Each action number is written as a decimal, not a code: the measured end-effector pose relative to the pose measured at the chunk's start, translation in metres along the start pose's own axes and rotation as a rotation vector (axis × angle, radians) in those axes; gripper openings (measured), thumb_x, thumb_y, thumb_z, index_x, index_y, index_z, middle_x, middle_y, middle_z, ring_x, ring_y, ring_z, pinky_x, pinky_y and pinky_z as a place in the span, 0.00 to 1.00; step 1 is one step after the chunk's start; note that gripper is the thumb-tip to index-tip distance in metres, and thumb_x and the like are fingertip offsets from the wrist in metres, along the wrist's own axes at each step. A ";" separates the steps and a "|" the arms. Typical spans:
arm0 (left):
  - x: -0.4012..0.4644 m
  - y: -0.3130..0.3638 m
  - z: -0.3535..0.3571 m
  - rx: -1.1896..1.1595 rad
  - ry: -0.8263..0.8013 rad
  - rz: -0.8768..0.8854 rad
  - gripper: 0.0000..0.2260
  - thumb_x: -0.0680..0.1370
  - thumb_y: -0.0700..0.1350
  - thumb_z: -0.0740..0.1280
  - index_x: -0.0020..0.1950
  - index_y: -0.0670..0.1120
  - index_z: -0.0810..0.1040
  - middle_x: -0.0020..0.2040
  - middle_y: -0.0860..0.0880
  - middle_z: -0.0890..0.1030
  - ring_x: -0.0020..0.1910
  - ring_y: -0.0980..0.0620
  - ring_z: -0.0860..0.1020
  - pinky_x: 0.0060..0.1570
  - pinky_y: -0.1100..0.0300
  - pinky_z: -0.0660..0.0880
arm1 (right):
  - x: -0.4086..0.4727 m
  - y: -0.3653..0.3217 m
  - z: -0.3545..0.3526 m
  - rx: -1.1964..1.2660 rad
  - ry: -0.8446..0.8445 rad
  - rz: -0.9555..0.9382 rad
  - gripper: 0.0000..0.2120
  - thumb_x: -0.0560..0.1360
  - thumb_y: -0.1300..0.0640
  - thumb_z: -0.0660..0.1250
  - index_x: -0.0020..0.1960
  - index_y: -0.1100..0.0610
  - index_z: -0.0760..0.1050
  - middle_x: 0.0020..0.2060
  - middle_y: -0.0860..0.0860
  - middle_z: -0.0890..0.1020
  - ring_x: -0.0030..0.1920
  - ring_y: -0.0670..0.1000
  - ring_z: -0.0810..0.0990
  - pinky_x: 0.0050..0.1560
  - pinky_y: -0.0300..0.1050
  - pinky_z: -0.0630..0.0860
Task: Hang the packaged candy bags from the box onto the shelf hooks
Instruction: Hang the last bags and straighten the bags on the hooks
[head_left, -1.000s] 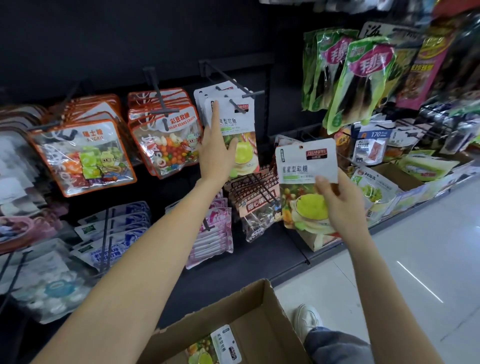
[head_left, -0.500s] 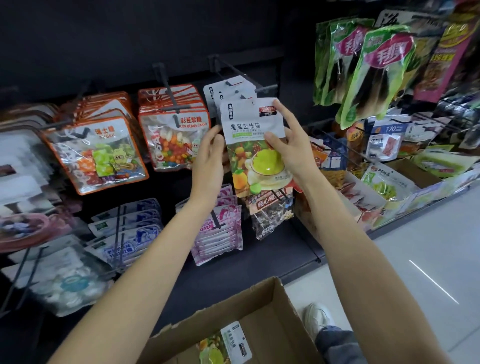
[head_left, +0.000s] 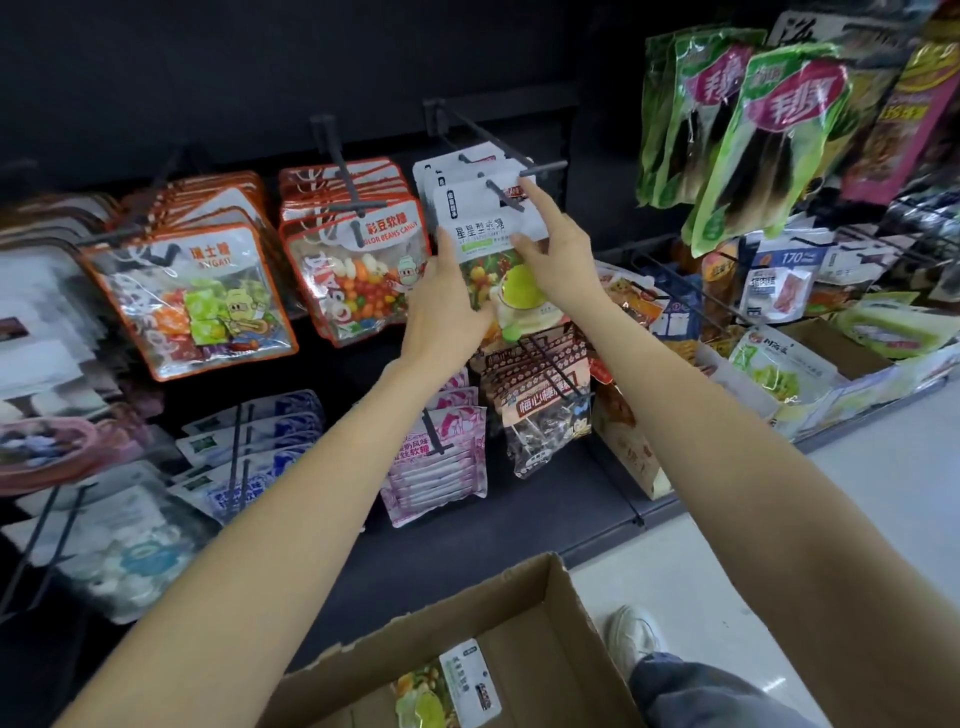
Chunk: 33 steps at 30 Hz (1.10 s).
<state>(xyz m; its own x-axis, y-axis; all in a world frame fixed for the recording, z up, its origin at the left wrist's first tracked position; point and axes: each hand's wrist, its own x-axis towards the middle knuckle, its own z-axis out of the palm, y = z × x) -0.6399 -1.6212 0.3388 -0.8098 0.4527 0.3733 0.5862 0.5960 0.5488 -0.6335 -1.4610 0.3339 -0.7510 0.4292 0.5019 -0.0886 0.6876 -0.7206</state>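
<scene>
Now your right hand (head_left: 553, 249) pinches the candy bag (head_left: 480, 236) at its top edge, left hand (head_left: 441, 306) steadying its side; slide its hole fully along the hook (head_left: 504, 195), square behind the tip. More wait in the box (head_left: 540, 613).

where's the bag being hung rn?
Head view, upper centre: the candy bag is on the hook, held between left hand and right hand.
</scene>
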 end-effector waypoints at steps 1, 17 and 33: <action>0.005 0.002 0.002 0.028 -0.011 -0.018 0.40 0.76 0.45 0.68 0.78 0.42 0.44 0.67 0.41 0.69 0.64 0.42 0.70 0.63 0.48 0.70 | 0.005 0.000 0.005 -0.097 0.016 0.006 0.27 0.79 0.57 0.62 0.76 0.48 0.59 0.48 0.57 0.72 0.41 0.52 0.72 0.44 0.41 0.67; -0.156 -0.040 0.016 0.015 0.011 0.212 0.18 0.79 0.43 0.59 0.70 0.46 0.70 0.61 0.49 0.77 0.59 0.51 0.73 0.53 0.59 0.72 | -0.192 -0.008 0.041 -0.403 0.183 -0.200 0.15 0.75 0.59 0.58 0.57 0.58 0.78 0.57 0.55 0.79 0.61 0.59 0.73 0.61 0.55 0.68; -0.413 -0.317 -0.012 0.399 -0.115 -0.609 0.16 0.73 0.38 0.70 0.60 0.45 0.77 0.56 0.41 0.79 0.54 0.38 0.75 0.53 0.46 0.72 | -0.415 0.071 0.210 -0.678 -1.377 -0.090 0.24 0.78 0.54 0.63 0.73 0.53 0.63 0.69 0.54 0.69 0.70 0.56 0.66 0.68 0.51 0.65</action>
<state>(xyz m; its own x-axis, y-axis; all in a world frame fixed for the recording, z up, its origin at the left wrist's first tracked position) -0.4911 -2.0051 0.0196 -0.9998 0.0176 -0.0037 0.0156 0.9500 0.3119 -0.4655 -1.7128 -0.0258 -0.7968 -0.2217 -0.5621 -0.1474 0.9735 -0.1750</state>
